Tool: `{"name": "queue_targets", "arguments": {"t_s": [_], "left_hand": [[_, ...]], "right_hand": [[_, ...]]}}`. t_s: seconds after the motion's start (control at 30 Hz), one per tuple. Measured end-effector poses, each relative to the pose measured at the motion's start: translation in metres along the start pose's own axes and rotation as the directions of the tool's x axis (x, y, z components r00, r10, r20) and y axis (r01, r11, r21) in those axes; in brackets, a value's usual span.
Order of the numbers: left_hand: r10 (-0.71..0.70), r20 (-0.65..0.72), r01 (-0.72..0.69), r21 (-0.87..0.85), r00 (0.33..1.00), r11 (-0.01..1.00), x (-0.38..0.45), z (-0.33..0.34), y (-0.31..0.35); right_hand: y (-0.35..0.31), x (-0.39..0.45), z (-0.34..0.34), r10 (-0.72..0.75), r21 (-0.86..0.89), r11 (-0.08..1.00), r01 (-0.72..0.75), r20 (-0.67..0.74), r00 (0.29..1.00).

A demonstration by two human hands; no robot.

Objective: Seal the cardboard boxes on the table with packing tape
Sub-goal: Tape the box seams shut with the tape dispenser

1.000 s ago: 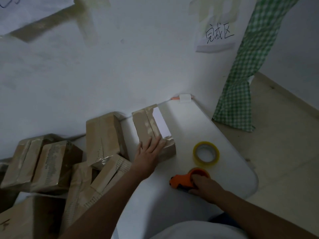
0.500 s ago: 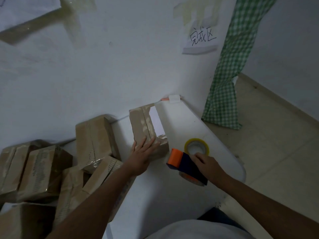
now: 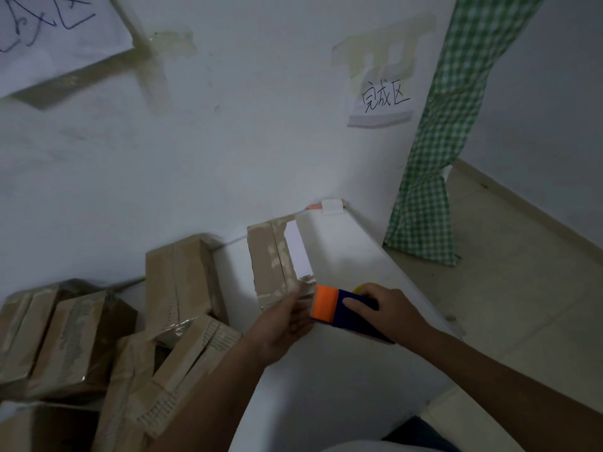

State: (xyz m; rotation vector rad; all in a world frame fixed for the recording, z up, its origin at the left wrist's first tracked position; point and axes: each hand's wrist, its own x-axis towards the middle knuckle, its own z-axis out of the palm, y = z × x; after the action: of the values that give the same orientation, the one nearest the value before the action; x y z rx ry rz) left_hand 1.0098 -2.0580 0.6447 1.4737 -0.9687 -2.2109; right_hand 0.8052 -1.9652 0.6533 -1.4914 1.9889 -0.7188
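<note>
Dispenser [image 3: 342, 309] moved up against the box [image 3: 272, 262] end since half a second ago; right hand [image 3: 388, 308] grips it, left hand [image 3: 287, 321] fingers curl at the box's near edge. Box sits mid-table [image 3: 359, 370], other boxes [image 3: 176, 288] piled left. Tape roll [image 3: 360, 287] mostly hidden behind the right hand.

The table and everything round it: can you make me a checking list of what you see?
Surface: white table, set against the wall.
Job's things: cardboard box at the table's far edge; tape dispenser at its near end.
Clutter: pile of boxes on the left; yellow tape roll, mostly hidden.
Hands: left hand at the box's near end; right hand grips the dispenser.
Cables: nothing seen.
Surroundings: paper sign, green checked cloth.
</note>
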Motion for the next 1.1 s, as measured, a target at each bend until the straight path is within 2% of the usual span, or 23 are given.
{"name": "queue_targets", "arguments": {"t_s": [0.13,0.27,0.43,0.6,0.7,0.77,0.9,1.1], "left_hand": [[0.039,0.034,-0.040,0.034,0.999,0.999,-0.001,-0.003,-0.001],[0.135,-0.004,-0.134,0.125,0.991,0.983,-0.003,-0.004,-0.006],[0.237,-0.071,-0.220,0.192,0.969,0.956,-0.012,-0.006,-0.015],[0.294,-0.187,-0.264,0.170,0.937,0.950,-0.017,-0.015,-0.019],[0.307,-0.371,-0.292,0.096,0.876,0.952,-0.023,-0.038,-0.012],[0.331,-0.505,-0.271,0.190,0.797,0.943,-0.027,-0.073,-0.008],[0.332,-0.510,-0.198,0.299,0.794,0.934,-0.028,-0.087,-0.012],[0.361,-0.655,-0.216,0.294,0.664,0.931,-0.005,-0.065,-0.018]], "right_hand": [[-0.001,0.003,-0.003,-0.019,-0.021,1.000,0.020,0.040,0.999],[-0.004,0.011,-0.006,-0.004,-0.074,0.997,0.016,0.157,0.988],[-0.015,0.025,-0.004,0.020,-0.214,0.976,0.044,0.287,0.958],[-0.026,0.037,-0.002,-0.063,-0.202,0.971,0.131,0.314,0.947],[-0.020,0.048,-0.011,-0.087,-0.288,0.938,0.192,0.341,0.936],[-0.005,0.055,-0.027,-0.061,-0.388,0.899,0.205,0.352,0.934],[0.019,0.073,-0.043,-0.053,-0.416,0.885,0.208,0.353,0.934],[0.025,0.095,-0.041,-0.076,-0.422,0.884,0.201,0.294,0.953]]}}
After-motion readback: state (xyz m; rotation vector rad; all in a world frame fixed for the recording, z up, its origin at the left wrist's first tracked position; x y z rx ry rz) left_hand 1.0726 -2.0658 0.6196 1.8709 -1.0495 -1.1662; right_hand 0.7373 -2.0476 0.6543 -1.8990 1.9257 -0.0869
